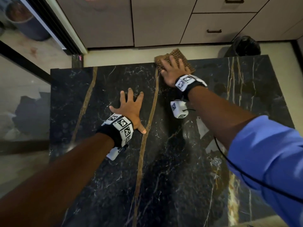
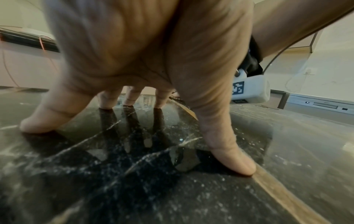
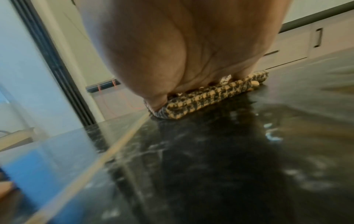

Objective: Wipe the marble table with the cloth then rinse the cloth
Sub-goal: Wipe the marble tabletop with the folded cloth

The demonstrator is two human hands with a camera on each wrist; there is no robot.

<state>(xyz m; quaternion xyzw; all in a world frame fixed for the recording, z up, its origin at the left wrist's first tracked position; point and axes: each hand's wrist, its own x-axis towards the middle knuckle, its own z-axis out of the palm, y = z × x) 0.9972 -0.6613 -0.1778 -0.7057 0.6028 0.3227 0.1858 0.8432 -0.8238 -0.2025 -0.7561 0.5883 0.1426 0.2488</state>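
The black marble table (image 1: 172, 161) with gold and white veins fills the head view. A folded tan-and-dark checked cloth (image 1: 177, 55) lies at the table's far edge, partly hanging past it. My right hand (image 1: 173, 69) presses flat on the cloth with fingers spread and straight. In the right wrist view the cloth (image 3: 206, 97) lies folded under my palm on the glossy table (image 3: 191, 166). My left hand (image 1: 131, 105) rests on the bare marble left of a gold vein, fingers splayed. In the left wrist view its fingertips (image 2: 241, 165) touch the table (image 2: 134, 189).
Beige cabinet doors and drawers (image 1: 164, 22) stand beyond the far edge, across a strip of pale floor. A black bin bag (image 1: 246, 45) sits on the floor at the far right. A dark-framed glass door (image 1: 24, 46) lies to the left. A black cable (image 1: 246, 174) runs along my right sleeve.
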